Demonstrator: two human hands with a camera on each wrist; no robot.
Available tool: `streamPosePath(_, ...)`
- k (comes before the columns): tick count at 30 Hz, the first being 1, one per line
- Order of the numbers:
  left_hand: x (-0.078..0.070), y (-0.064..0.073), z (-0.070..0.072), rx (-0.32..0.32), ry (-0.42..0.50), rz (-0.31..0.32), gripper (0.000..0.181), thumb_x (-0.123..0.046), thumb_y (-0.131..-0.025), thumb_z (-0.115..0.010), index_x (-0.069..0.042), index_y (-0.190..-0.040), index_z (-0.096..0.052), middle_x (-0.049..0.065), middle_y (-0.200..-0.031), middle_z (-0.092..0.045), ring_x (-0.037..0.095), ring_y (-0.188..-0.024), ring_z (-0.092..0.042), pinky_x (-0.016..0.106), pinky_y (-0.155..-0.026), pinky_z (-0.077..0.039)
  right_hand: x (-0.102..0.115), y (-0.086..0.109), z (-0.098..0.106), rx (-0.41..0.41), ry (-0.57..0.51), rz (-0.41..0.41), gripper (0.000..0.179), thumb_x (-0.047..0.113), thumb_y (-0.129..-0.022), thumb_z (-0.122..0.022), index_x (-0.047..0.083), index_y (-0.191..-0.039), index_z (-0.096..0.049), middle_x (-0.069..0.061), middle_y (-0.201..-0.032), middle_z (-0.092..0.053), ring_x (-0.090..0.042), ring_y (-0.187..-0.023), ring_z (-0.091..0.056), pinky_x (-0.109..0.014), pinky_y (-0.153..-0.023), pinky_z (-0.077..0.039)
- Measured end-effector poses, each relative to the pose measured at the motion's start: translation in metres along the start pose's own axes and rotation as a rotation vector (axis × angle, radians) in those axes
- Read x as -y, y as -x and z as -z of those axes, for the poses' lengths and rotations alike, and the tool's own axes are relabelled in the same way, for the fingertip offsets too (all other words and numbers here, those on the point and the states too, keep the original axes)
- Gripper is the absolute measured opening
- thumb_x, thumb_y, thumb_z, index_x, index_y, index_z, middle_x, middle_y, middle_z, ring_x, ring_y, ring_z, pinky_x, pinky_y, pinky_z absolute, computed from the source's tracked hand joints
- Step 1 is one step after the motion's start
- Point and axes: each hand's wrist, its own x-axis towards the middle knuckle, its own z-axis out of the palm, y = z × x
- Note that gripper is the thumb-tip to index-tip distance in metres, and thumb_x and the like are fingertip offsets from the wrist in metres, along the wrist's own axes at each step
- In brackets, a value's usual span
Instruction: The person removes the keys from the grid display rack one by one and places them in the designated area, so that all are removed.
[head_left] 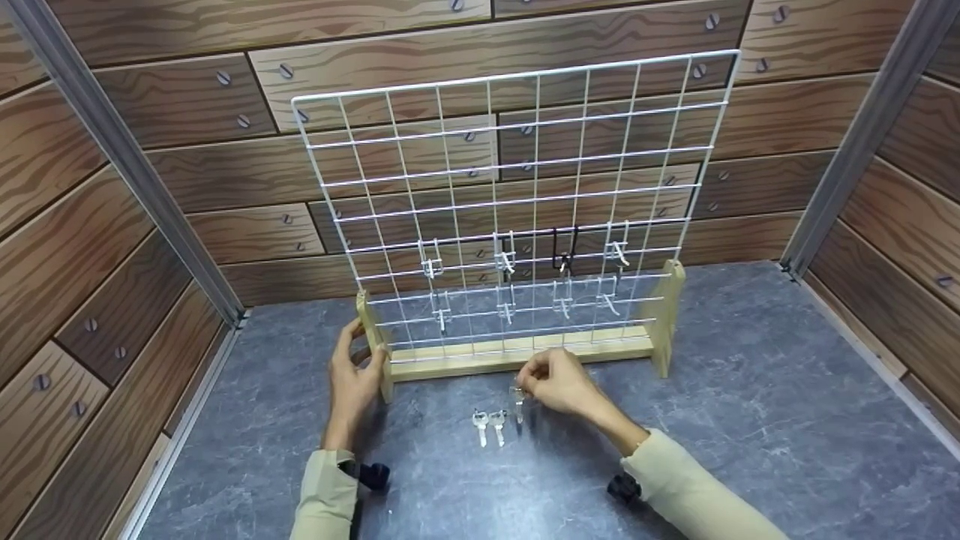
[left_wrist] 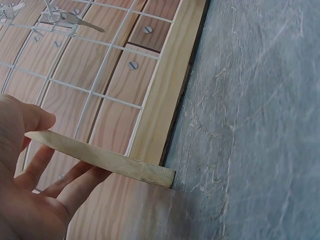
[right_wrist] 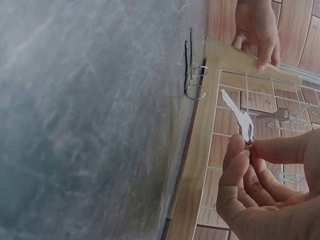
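My right hand [head_left: 559, 382] pinches a silver key [right_wrist: 241, 117] by its ring end between thumb and fingertips, with the blade pointing away. In the head view this key hangs just above the table, in front of the stand's base. Two more keys, one left [head_left: 481, 426] and one right [head_left: 499, 424], lie side by side on the table, with rings attached. My left hand [head_left: 354, 382] grips the left wooden side support [left_wrist: 110, 161] of a white wire grid rack [head_left: 536, 76], thumb on one face and fingers on the other.
Several hooks are mounted on the lower grid, among them a white hook [head_left: 617, 251] and a black one [head_left: 556, 247]. A key [left_wrist: 75, 20] hangs from one. The wooden base bar [head_left: 450, 365] joins both side supports. Wood-patterned walls [head_left: 172, 112] enclose the grey table [head_left: 750, 420].
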Motion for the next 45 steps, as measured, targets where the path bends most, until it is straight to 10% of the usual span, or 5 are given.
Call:
streamPosePath(20, -0.001, 0.001, 0.0, -0.006, 0.005, 0.021, 0.054, 0.008, -0.096, -0.068, -0.005, -0.148, -0.058, 0.024, -0.141, -0.061, 0.051, -0.116, -0.07, 0.054, -0.096, -0.064, -0.005, 0.0, -0.01, 0.138, 0.049, -0.091, 0.019, -0.011, -0.084, -0.063, 0.001, -0.082, -0.076, -0.009, -0.075, -0.075, -0.019, -0.065, -0.07, -0.019, -0.053, -0.05)
streamPosePath(45, 0.0, 0.0, 0.0, -0.002, 0.002, -0.003, 0.054, 0.009, -0.096, -0.068, -0.003, -0.147, -0.057, 0.026, -0.139, -0.061, 0.053, -0.116, -0.069, 0.059, -0.099, -0.061, -0.003, -0.005, -0.02, 0.095, 0.336, -0.02, 0.018, -0.003, -0.076, -0.069, 0.011, -0.067, -0.074, 0.003, -0.073, -0.073, -0.011, -0.063, -0.056, -0.027, -0.062, -0.051)
